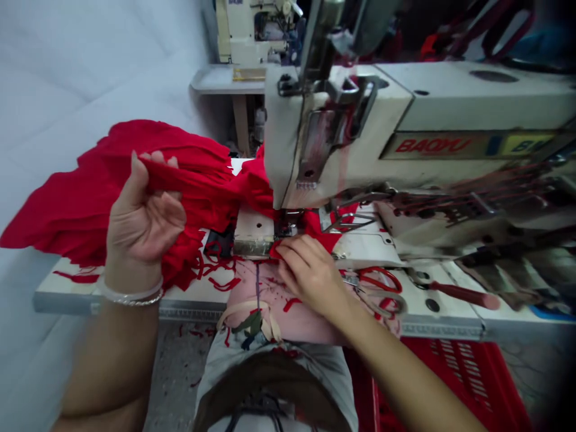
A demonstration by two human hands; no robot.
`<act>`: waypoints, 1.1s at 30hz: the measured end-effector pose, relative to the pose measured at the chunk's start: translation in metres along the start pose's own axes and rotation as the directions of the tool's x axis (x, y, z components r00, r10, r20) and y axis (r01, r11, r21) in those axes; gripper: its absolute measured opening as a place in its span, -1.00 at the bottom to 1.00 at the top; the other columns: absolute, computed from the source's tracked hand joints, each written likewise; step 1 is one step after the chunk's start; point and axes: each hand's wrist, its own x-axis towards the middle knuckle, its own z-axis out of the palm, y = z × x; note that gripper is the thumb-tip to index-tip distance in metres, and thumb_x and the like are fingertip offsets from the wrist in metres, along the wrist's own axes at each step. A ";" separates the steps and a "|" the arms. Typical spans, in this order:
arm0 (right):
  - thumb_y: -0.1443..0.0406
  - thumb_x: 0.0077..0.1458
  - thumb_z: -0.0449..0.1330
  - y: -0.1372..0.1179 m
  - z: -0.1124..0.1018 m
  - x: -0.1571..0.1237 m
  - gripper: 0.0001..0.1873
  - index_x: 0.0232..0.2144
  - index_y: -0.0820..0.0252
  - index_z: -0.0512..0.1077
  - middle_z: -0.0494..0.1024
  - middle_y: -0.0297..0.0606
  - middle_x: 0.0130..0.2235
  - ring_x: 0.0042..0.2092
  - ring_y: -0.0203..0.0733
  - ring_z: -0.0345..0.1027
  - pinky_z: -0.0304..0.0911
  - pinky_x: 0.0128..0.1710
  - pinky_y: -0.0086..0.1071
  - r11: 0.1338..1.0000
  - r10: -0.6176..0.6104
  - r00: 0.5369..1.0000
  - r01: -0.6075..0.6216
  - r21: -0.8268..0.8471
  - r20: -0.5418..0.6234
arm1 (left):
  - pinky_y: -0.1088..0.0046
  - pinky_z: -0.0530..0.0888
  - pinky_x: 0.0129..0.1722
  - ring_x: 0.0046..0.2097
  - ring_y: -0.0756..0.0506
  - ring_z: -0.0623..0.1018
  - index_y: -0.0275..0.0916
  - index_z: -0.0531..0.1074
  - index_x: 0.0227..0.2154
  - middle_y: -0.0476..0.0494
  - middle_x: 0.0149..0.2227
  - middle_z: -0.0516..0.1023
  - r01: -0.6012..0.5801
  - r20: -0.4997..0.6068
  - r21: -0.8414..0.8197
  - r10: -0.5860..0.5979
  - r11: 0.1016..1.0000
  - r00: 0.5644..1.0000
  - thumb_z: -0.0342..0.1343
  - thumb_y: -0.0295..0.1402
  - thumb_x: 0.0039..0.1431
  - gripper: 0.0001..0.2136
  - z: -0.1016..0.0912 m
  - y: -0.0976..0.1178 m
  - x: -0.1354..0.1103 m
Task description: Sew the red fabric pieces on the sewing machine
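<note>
A long piece of gathered red fabric (76, 192) spreads over the left side of the sewing machine table and runs to the machine's presser foot (290, 225). My left hand (150, 219) is raised palm up, with a fold of that fabric between thumb and fingers. Just in front of the presser foot, my right hand (310, 270) has its fingers bent together over the fabric's edge, and the fingertips are partly hidden. The sewing machine (333, 144) carries red threads down to its needles.
Red-handled scissors (380, 279) lie right of my right hand, near a tool with a red handle (465, 294). Red scraps (220, 270) litter the table edge and a pink cloth (252, 288). Below right stands a red basket (468, 384). Another machine (245, 36) is behind.
</note>
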 end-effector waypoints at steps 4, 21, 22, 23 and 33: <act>0.24 0.23 0.18 0.027 -0.014 -0.016 -0.65 -0.02 0.37 0.44 0.49 0.02 -0.09 -0.07 -0.06 0.31 0.33 -0.11 -0.17 0.995 -0.027 0.993 0.038 -0.091 0.112 | 0.64 0.50 -0.28 0.10 -0.01 0.47 -0.13 0.30 0.15 0.00 0.14 0.47 -0.186 0.161 -0.055 0.193 0.981 0.968 -0.27 -0.15 0.45 -0.61 0.038 0.004 -0.013; 0.46 0.19 0.13 0.011 -0.019 -0.032 -0.70 -0.02 0.43 0.44 0.52 0.05 -0.02 -0.04 -0.01 0.34 0.39 -0.09 -0.14 0.966 0.023 0.999 -0.011 -0.260 0.042 | 0.19 0.50 -0.13 -0.09 -0.22 0.44 -0.28 0.35 0.17 -0.31 0.00 0.45 -0.806 0.772 0.591 0.275 0.020 0.573 0.00 -0.49 0.29 -0.61 0.079 -0.040 -0.086; 0.47 0.19 0.13 0.011 -0.018 -0.031 -0.70 -0.02 0.42 0.44 0.53 0.04 -0.02 -0.03 -0.03 0.35 0.39 -0.05 -0.14 0.977 0.060 0.998 -0.056 -0.205 0.014 | 0.19 0.49 -0.13 -0.09 -0.22 0.43 -0.26 0.34 0.18 -0.30 -0.01 0.45 -0.802 0.767 0.597 0.275 0.027 0.580 -0.01 -0.48 0.30 -0.60 0.079 -0.040 -0.087; 0.47 0.19 0.12 0.009 -0.018 -0.029 -0.71 -0.03 0.41 0.44 0.53 0.03 -0.04 -0.03 -0.05 0.36 0.39 -0.03 -0.15 0.983 0.112 0.993 -0.115 -0.141 -0.027 | 0.19 0.49 -0.14 -0.10 -0.23 0.43 -0.25 0.35 0.18 -0.30 -0.02 0.45 -0.799 0.760 0.600 0.286 0.032 0.583 -0.01 -0.47 0.30 -0.61 0.079 -0.041 -0.087; 0.42 0.19 0.10 -0.010 -0.008 -0.020 -0.67 -0.01 0.42 0.46 0.52 0.01 0.02 0.00 0.04 0.29 0.33 -0.09 -0.12 0.928 0.133 0.991 -0.121 -0.353 0.011 | 0.28 0.48 -0.19 -0.04 -0.22 0.47 -0.50 0.37 0.08 -0.36 0.03 0.47 -0.823 0.777 0.568 0.319 0.019 0.543 -0.07 -0.53 0.31 -0.67 0.088 -0.041 -0.092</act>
